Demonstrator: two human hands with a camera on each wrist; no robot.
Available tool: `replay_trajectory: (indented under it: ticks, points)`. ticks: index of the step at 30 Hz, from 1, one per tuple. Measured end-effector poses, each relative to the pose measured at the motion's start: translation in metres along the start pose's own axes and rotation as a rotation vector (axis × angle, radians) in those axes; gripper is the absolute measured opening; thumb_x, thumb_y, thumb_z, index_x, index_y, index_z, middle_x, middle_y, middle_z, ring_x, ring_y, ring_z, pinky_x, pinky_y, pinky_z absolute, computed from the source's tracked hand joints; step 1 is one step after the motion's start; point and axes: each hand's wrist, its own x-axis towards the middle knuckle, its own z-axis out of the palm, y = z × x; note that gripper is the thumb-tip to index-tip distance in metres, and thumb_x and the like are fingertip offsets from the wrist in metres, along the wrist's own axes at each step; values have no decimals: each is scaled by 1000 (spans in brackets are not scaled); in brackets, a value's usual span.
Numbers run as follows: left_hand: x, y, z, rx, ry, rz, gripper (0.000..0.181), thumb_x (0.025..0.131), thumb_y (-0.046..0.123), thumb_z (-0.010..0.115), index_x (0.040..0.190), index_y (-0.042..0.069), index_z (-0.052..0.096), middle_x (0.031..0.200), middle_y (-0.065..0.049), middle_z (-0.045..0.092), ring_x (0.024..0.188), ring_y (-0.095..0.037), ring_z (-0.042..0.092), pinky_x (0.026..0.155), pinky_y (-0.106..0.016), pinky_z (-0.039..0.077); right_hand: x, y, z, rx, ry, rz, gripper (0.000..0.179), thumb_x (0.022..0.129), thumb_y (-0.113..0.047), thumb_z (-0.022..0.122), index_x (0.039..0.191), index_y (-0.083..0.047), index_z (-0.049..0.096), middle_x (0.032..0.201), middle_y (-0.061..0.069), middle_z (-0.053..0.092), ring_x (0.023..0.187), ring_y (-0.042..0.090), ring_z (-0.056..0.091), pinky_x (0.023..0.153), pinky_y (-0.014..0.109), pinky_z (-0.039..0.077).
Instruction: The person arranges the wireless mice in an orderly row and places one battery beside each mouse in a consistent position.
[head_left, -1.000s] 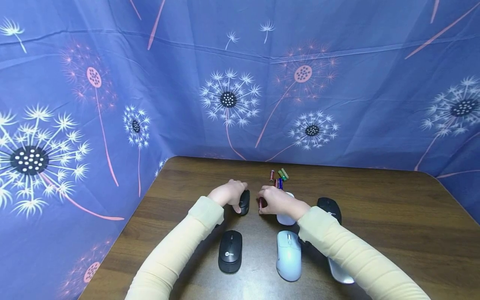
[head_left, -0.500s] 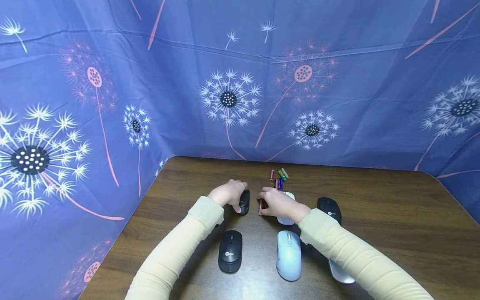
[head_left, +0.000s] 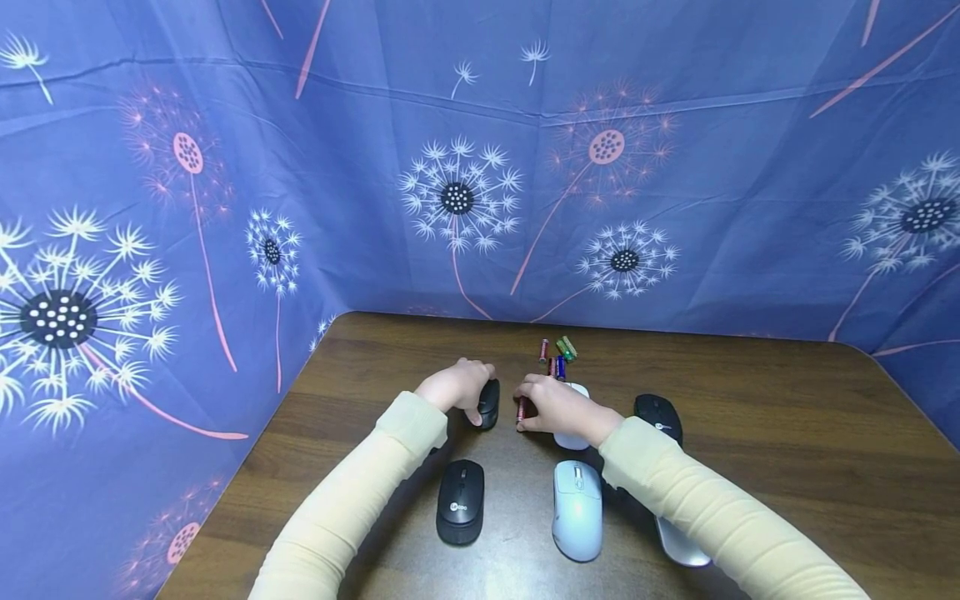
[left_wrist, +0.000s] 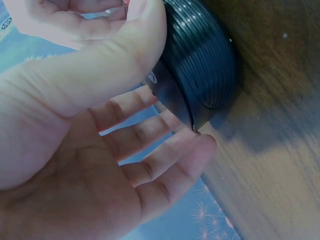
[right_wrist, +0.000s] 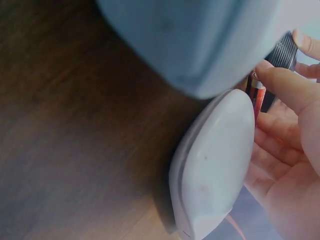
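My left hand (head_left: 459,387) grips a black mouse (head_left: 489,406) on the table. In the left wrist view, the thumb lies against the ridged side of this mouse (left_wrist: 207,55), with the fingers along its opposite side. Just to its right, my right hand (head_left: 558,407) pinches a red battery (head_left: 521,410) between thumb and fingertips. The right wrist view shows the end of that battery (right_wrist: 257,95) between the fingers, close to the black mouse. A white mouse (head_left: 573,440) lies partly hidden beneath my right hand and wrist.
Red, blue and green batteries (head_left: 561,365) lie beyond my right hand. Nearer me are another black mouse (head_left: 461,504) and a light blue mouse (head_left: 577,512). Right of these, a black mouse (head_left: 660,417) and a silver-white mouse (head_left: 681,546) are partly covered by my right sleeve.
My right hand has shifted very slightly toward me with the red battery, which shows a little more. The left hand and its mouse have stayed in place.
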Motion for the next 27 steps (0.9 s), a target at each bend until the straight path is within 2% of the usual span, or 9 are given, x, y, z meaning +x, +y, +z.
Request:
replay_trajectory:
  ticks: [12, 20, 23, 27]
  points:
    - [2, 0, 0, 33, 6, 3, 82, 67, 31, 86, 136, 12, 46, 131, -6, 54, 123, -25, 47, 103, -34, 37, 0, 0, 0, 17, -18, 4, 40, 78, -23, 77, 107, 2, 66, 100, 11, 64, 82, 17, 63, 73, 30, 54]
    - [1, 0, -1, 19, -4, 0, 82, 68, 31, 85, 138, 12, 45, 133, -6, 53, 126, -26, 45, 105, -36, 36, 0, 0, -13, 81, -9, -23, 36, 79, -18, 76, 108, 1, 66, 103, 13, 63, 92, 23, 63, 79, 35, 53]
    - [0, 1, -1, 23, -6, 1, 82, 68, 31, 85, 137, 11, 45, 133, -6, 53, 126, -24, 45, 107, -36, 33, 0, 2, -20, 93, -12, -9, 36, 80, -16, 75, 110, 1, 65, 107, 14, 63, 97, 26, 62, 81, 37, 52]
    - [-1, 1, -1, 27, -3, -1, 81, 68, 30, 85, 137, 11, 46, 132, -6, 54, 124, -22, 47, 107, -35, 33, 0, 6, -28, 84, -22, 40, 45, 80, -19, 76, 117, 2, 62, 115, 15, 61, 105, 28, 59, 85, 39, 51]
